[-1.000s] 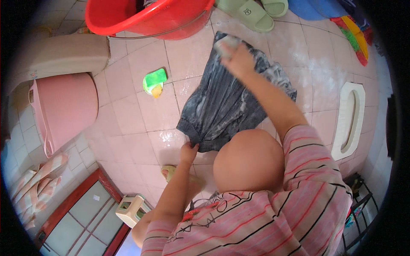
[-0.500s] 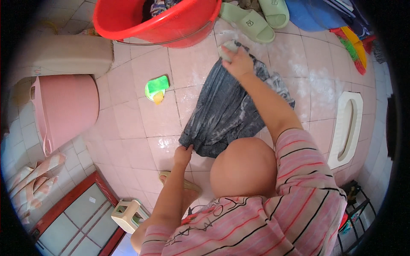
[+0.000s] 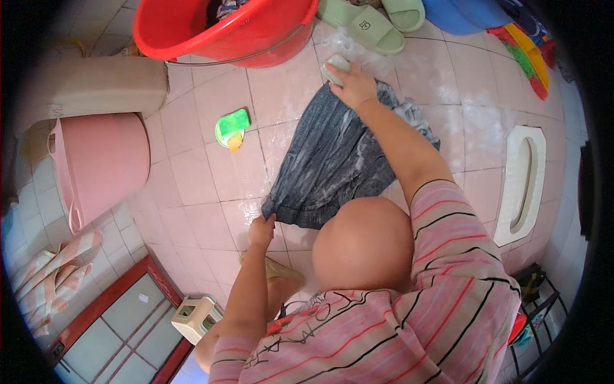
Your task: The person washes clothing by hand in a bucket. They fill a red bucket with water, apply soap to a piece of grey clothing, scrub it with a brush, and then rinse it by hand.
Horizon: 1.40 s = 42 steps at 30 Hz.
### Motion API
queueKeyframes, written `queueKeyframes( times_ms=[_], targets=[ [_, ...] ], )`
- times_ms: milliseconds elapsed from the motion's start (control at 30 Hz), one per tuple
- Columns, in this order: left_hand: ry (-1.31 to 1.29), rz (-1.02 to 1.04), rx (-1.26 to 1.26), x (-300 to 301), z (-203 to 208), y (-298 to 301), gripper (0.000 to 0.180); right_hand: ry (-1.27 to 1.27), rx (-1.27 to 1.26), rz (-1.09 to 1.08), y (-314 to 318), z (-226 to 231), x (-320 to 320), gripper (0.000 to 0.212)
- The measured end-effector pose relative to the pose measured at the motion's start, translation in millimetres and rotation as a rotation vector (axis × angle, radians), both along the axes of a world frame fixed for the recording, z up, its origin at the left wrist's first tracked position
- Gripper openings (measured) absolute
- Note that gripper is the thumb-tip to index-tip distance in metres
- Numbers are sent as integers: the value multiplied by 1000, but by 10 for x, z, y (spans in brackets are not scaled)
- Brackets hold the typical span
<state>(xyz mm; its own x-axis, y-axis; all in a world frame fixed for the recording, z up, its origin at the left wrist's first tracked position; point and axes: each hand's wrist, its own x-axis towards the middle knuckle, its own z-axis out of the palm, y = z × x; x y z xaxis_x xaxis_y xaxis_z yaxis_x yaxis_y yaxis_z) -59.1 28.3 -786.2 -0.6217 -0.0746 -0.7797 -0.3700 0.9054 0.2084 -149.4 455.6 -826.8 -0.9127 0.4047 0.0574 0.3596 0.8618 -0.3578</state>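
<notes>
A wet dark grey garment (image 3: pixel 326 160) with soap suds on it lies spread over the pink tiled floor in front of my knee. My left hand (image 3: pixel 261 229) pinches its lower left corner. In my right hand (image 3: pixel 355 86) is a pale, rounded scrub brush (image 3: pixel 336 68), held at the garment's far edge; its bristles are hidden. Left of the garment sits a small round dish (image 3: pixel 224 137) bearing a green block (image 3: pixel 234 121) and a yellow piece of soap (image 3: pixel 235 141).
Beyond the garment stand a red bucket (image 3: pixel 281 54) with cloth inside and green slippers (image 3: pixel 377 35). A blue basin (image 3: pixel 457 14) and a colourful brush head (image 3: pixel 527 61) lie far right. A squat toilet (image 3: pixel 521 185) is at right, a pink tub (image 3: pixel 102 166) and a small stool (image 3: pixel 192 318) at left.
My right hand has moved slightly toward the far left with the brush, now at the garment's far edge. My left hand keeps its hold on the corner. The whole view has shifted a little.
</notes>
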Motion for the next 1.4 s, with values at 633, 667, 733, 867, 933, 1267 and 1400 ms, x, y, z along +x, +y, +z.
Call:
queueKeyframes(
  times_ms=[633,667,733,867,933,1267,1400],
  targets=[
    [-207,666,183,-75,-162,817,51,-54,-112,20,-361,196,1154,51],
    [-145,447,171,74,-235,971,54,357,-228,268,-630,41,1342,50],
    [-65,313,72,98,-224,889,53,-48,-243,679,-1154,195,1677,61],
    [214,-339,-77,-10,-104,1000,46,-148,-77,173,-389,263,1575,58],
    [266,-339,-105,3,148,1192,42,-136,22,112,-191,318,1517,56],
    [-127,-1024,333,-160,1783,1031,14,238,-484,-217,96,429,750,72],
    [-348,-1128,559,131,2367,866,17,-92,-644,-113,34,495,1096,62]
  ],
)
